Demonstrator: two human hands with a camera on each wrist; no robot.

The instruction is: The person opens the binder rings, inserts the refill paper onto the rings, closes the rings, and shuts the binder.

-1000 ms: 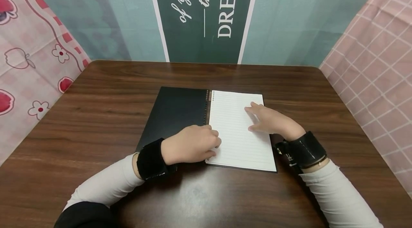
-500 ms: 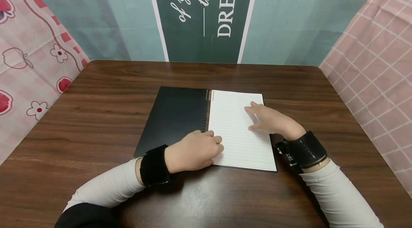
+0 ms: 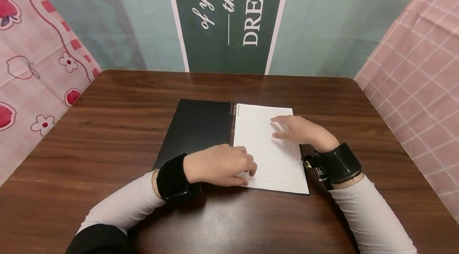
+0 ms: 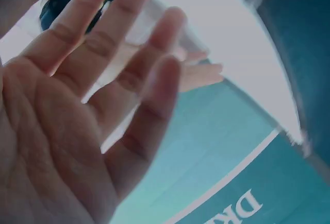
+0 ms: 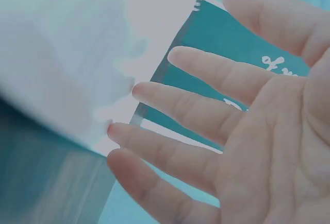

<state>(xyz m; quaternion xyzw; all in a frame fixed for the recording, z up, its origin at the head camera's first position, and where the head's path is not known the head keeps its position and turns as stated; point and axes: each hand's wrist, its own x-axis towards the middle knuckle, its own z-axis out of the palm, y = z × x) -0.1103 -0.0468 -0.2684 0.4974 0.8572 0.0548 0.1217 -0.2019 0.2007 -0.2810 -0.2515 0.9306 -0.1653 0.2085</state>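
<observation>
A spiral-bound notebook lies open on the table, its black cover (image 3: 201,122) folded out to the left and a white lined page (image 3: 265,166) on the right. Over the page's lower left corner is my left hand (image 3: 220,165), palm down with fingers loosely bent; its wrist hides part of the cover. In the left wrist view that hand's palm (image 4: 62,131) and spread fingers hold nothing. My right hand (image 3: 305,130) reaches in from the right edge, fingertips over the upper right of the page. The right wrist view shows its fingers (image 5: 180,105) spread, fingertips right at the paper.
The brown wooden table (image 3: 125,98) extends around the notebook. A teal backdrop (image 3: 315,19) with white lettering hangs behind it. Pink patterned cloth (image 3: 46,83) stands on the left, and pink checked cloth (image 3: 412,71) on the right. Each wrist wears a black band (image 3: 338,164).
My left hand has slid right from near the spiral binding onto the lower page, its fingers now less curled. My right hand has shifted slightly left, its fingers straighter. The head view has tilted slightly.
</observation>
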